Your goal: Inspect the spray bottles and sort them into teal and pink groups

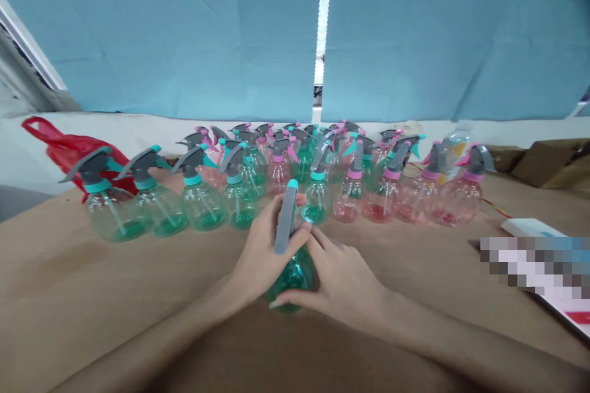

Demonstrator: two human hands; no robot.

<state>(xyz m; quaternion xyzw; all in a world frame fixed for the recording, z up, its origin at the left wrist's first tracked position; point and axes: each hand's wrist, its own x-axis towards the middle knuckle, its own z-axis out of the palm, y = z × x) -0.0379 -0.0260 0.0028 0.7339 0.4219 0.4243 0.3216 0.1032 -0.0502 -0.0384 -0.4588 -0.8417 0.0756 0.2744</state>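
A green see-through spray bottle with a grey spray head and turquoise nozzle is between my two hands, near the middle of the table. My left hand is closed around the neck and spray head from the left. From the right, my right hand grips the round body, its thumb across the near side. My fingers hide the collar of this bottle. Just beyond my fingertips stands another green spray bottle with a turquoise collar.
Several green spray bottles stand in a row at left, and several pink ones at right, with more behind. A red plastic bag lies far left. Cardboard and a partly blurred flat white object are at right on the brown table.
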